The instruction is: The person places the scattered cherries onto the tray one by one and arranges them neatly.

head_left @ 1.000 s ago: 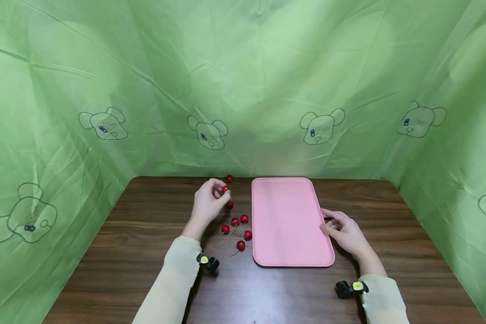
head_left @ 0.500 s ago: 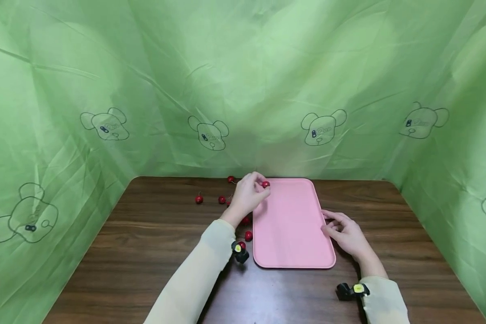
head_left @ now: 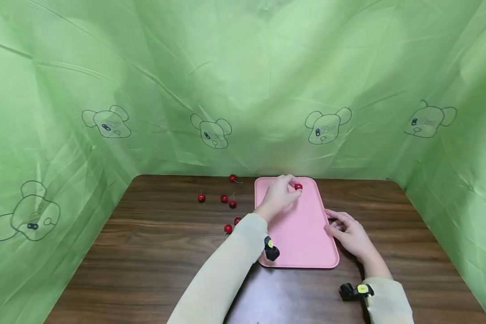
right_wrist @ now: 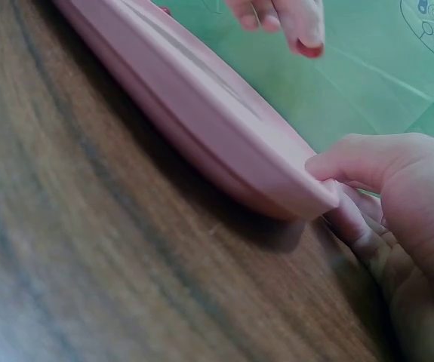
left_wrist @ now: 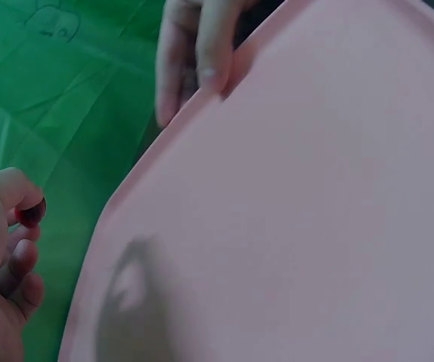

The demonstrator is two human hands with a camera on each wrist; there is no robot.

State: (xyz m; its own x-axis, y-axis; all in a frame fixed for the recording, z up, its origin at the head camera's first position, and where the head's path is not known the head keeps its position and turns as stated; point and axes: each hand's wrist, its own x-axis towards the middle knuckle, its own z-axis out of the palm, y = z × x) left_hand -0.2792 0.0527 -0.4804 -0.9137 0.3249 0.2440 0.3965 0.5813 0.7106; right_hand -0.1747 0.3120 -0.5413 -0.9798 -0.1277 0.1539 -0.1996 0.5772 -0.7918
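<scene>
A red cherry [head_left: 298,186] is pinched between the thumb and fingers of my left hand [head_left: 281,194], over the far part of the pink tray [head_left: 308,238]. In the left wrist view the same cherry [left_wrist: 32,213] shows at the fingertips, and the hand's shadow falls on the tray floor. My right hand [head_left: 351,235] grips the tray's right rim; in the right wrist view the thumb [right_wrist: 352,160] lies on top of the rim, with the other fingers low against the outside. My left forearm crosses the tray's near left part and hides some of it.
Several stemmed cherries lie on the dark wooden table [head_left: 146,252] left of the tray, among them a far cherry [head_left: 233,178] and a leftmost cherry [head_left: 201,198]. A green curtain [head_left: 263,148] with bear-head drawings stands behind the table and along both sides.
My left hand has picked up a cherry from the left of the table and carried it right, over the tray. The right hand stays at the tray's right rim.
</scene>
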